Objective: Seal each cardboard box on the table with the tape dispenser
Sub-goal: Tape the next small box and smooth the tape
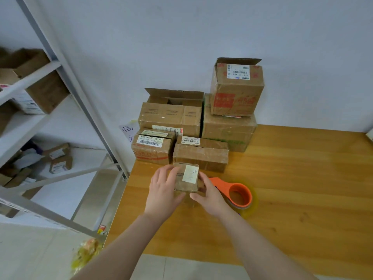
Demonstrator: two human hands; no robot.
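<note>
Your left hand [163, 188] and right hand [210, 197] clasp the small box [186, 176] between them, so reaching for the tape dispenser [238, 195] just beside your right could let it slip.

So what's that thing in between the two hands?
A small cardboard box with a white label. The left hand and the right hand hold it from either side, as the head view shows.

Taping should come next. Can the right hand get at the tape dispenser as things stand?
Probably yes: the tape dispenser lies right beside the right hand, nothing between, though that hand holds the small box.
</note>
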